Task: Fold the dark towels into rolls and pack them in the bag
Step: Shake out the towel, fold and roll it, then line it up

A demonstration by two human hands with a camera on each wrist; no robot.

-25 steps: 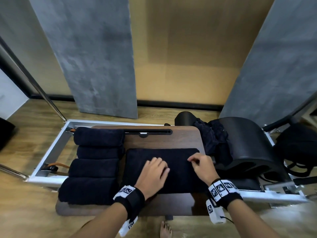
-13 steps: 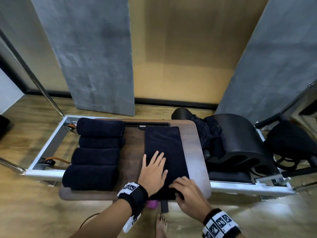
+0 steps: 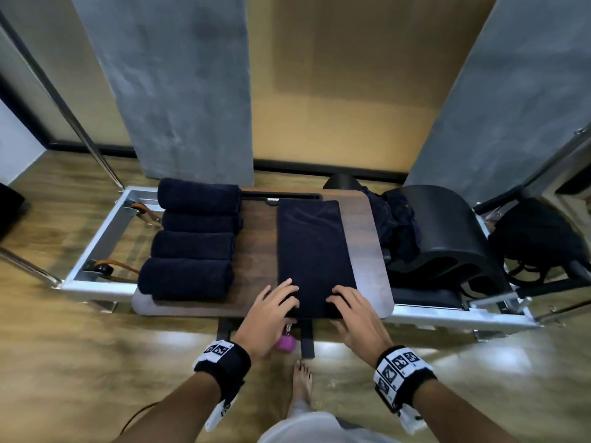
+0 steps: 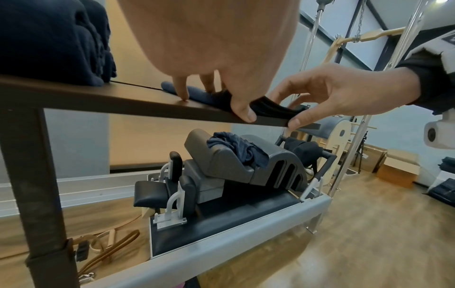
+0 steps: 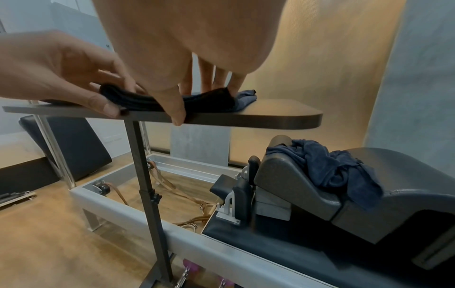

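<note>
A folded dark towel (image 3: 311,251) lies lengthwise on the brown table (image 3: 256,282), its near end at the front edge. My left hand (image 3: 271,306) and right hand (image 3: 350,310) sit side by side on that near end. In the wrist views, fingers lie on top of the towel (image 5: 206,99) while both thumbs press its edge (image 4: 268,109) from the front, pinching it. Several rolled dark towels (image 3: 192,241) lie in a row on the table's left. A heap of loose dark towels (image 3: 398,225) rests on the black barrel. A black bag (image 3: 537,244) sits far right.
The table stands over a silver reformer frame (image 3: 96,251) with brown straps (image 3: 121,270) inside. A black arc barrel (image 3: 447,238) sits right of the table. A pink object (image 3: 284,342) and my bare foot (image 3: 302,378) are under the front edge.
The towel, lying crosswise a second ago, now lies lengthwise. My left hand slid from flat on the towel back to its near edge, and my right hand moved up beside it.
</note>
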